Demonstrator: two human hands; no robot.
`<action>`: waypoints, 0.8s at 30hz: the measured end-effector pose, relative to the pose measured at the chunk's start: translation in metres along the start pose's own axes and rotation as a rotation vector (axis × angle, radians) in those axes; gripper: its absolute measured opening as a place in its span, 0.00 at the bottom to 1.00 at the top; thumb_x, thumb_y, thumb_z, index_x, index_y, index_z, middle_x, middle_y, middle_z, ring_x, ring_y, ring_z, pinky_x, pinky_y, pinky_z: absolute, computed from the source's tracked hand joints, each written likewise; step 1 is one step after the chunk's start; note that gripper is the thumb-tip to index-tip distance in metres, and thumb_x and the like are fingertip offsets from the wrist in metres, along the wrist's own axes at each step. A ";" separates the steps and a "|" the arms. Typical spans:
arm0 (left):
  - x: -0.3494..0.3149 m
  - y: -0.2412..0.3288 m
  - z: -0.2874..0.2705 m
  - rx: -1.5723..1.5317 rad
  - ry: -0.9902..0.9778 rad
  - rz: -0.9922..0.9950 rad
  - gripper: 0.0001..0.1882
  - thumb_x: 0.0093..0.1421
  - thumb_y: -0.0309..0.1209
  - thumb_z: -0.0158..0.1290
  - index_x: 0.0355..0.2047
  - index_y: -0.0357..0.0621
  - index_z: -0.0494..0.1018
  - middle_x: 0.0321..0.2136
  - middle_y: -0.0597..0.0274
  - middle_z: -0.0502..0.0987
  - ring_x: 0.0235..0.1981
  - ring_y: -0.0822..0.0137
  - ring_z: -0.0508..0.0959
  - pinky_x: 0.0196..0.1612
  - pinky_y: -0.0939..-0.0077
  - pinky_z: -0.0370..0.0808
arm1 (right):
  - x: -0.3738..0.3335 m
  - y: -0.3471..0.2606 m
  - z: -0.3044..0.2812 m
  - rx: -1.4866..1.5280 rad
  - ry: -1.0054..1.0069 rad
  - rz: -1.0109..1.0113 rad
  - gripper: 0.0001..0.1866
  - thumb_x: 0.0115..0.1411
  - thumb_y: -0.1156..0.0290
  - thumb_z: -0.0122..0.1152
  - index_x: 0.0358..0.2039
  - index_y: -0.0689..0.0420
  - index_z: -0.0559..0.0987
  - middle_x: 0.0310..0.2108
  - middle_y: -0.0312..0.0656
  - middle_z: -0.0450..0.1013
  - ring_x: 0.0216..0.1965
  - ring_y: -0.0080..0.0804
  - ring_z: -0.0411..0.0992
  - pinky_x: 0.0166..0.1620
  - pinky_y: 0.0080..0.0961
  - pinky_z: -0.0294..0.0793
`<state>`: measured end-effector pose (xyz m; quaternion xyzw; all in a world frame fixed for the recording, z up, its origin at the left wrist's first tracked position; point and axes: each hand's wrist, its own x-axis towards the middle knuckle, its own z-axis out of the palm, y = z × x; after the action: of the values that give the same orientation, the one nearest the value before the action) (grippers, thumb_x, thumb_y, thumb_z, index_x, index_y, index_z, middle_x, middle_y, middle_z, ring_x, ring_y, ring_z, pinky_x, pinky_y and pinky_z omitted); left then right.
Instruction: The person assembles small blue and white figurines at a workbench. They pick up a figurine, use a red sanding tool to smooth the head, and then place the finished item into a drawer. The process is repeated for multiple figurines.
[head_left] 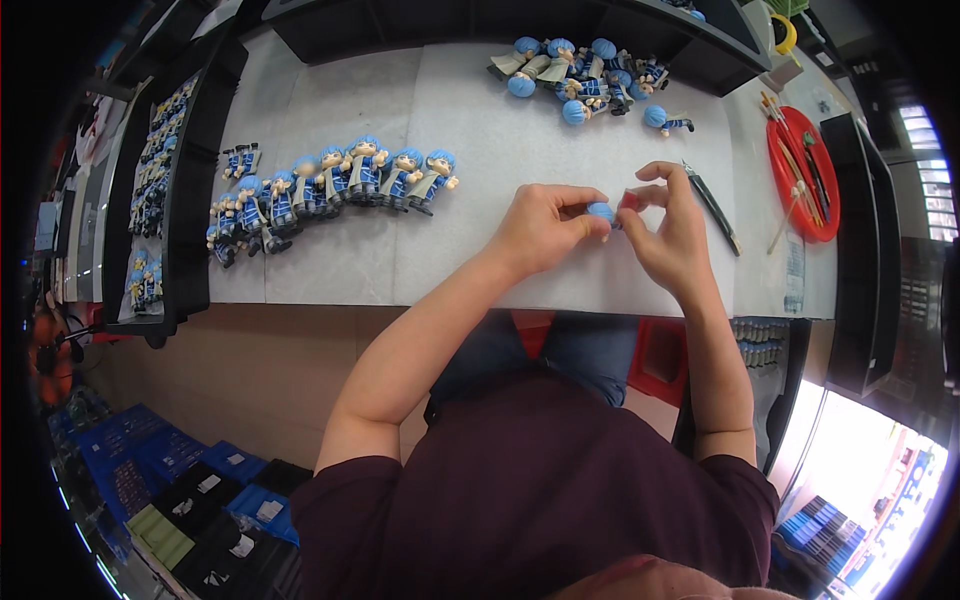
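My left hand pinches a small figurine with a light blue head between thumb and fingers, just above the table. Close against it on the right is my right hand, its thumb and a fingertip brought together beside the figurine's lower part. A small reddish patch shows at those fingertips; I cannot make out what it is. Fingers hide most of the figurine's body. Beyond my right fingers lies a dark, slim pen-like tool with a pointed tip.
Several blue-haired figurines lie in a row at left, and more are heaped at the back. A red oval tray with brushes is at right. Black trays border the left side, with another along the back.
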<state>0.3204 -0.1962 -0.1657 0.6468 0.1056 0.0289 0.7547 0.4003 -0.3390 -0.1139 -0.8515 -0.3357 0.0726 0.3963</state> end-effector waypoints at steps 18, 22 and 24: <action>-0.002 0.006 0.001 0.018 0.008 -0.007 0.15 0.50 0.21 0.56 0.40 0.31 0.73 0.30 0.57 0.78 0.31 0.73 0.77 0.36 0.84 0.74 | 0.005 0.010 0.001 0.194 -0.046 0.118 0.21 0.45 0.80 0.59 0.36 0.60 0.59 0.22 0.46 0.73 0.29 0.29 0.74 0.37 0.25 0.72; 0.000 0.000 0.001 -0.013 0.013 -0.001 0.15 0.50 0.21 0.57 0.39 0.31 0.73 0.30 0.57 0.78 0.30 0.74 0.77 0.35 0.84 0.74 | 0.004 0.007 -0.001 0.250 -0.055 0.153 0.20 0.45 0.80 0.59 0.36 0.60 0.59 0.22 0.46 0.73 0.28 0.27 0.73 0.34 0.22 0.73; 0.002 0.002 0.003 0.018 0.021 0.013 0.15 0.49 0.21 0.57 0.39 0.31 0.73 0.30 0.57 0.78 0.30 0.74 0.77 0.36 0.84 0.74 | 0.002 0.014 0.000 0.263 -0.066 0.086 0.21 0.45 0.80 0.59 0.36 0.60 0.59 0.22 0.45 0.73 0.28 0.26 0.73 0.32 0.21 0.73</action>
<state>0.3228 -0.1983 -0.1634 0.6540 0.1097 0.0395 0.7475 0.4090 -0.3441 -0.1236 -0.8030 -0.2992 0.1609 0.4897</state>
